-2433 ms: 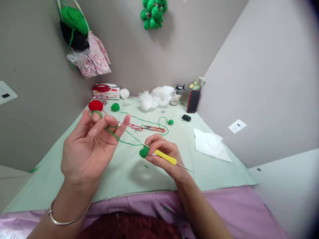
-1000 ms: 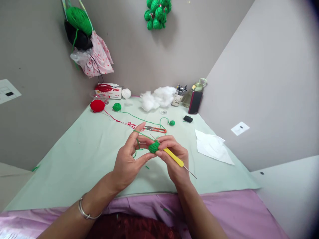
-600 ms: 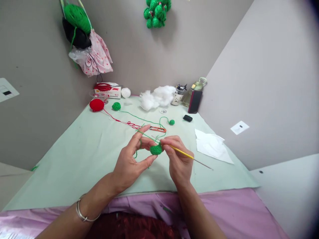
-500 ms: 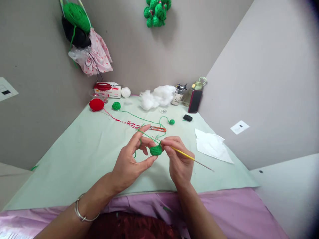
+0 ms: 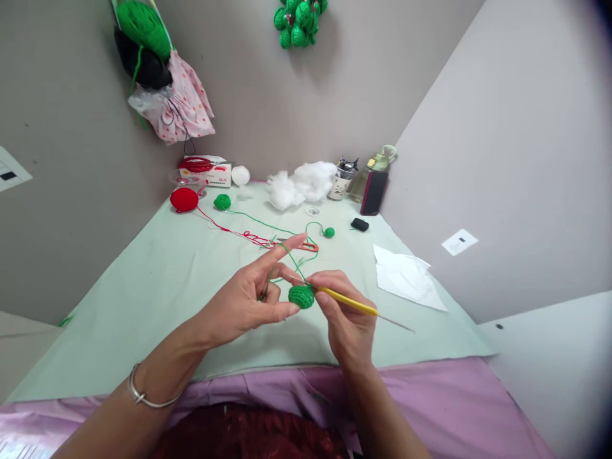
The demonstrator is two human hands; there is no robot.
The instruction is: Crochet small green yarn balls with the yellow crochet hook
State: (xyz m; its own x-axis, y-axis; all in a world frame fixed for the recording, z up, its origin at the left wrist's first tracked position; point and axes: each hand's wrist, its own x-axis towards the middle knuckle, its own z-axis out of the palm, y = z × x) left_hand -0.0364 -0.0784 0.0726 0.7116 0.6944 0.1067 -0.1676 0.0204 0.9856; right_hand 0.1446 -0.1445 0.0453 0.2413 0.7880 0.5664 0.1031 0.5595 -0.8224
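Note:
Between the thumb and fingers of my left hand (image 5: 253, 293) is a small green crochet piece (image 5: 301, 296), rounded like a cup. Green yarn (image 5: 292, 260) runs from the piece up over my raised left index finger. My right hand (image 5: 347, 312) is closed around the yellow handle of a crochet hook (image 5: 351, 301). The hook's thin tip points left at the top edge of the piece, where the yarn meets it. Its other metal end sticks out to the lower right. Exactly how the tip sits in the stitches is too small to tell.
Beyond my hands lie orange thread snips (image 5: 308, 247), a small green ball (image 5: 329, 233), a green yarn ball (image 5: 222, 202) and red yarn (image 5: 184, 199). White stuffing (image 5: 303, 185), a pen cup (image 5: 339, 183), a bottle and a phone (image 5: 374, 193) stand at the back. White paper (image 5: 408, 277) lies right.
My left index finger has stretched out further to the right, drawing the yarn steeper. The crochet piece has tilted and dropped slightly. My right hand and hook have shifted a little down and right.

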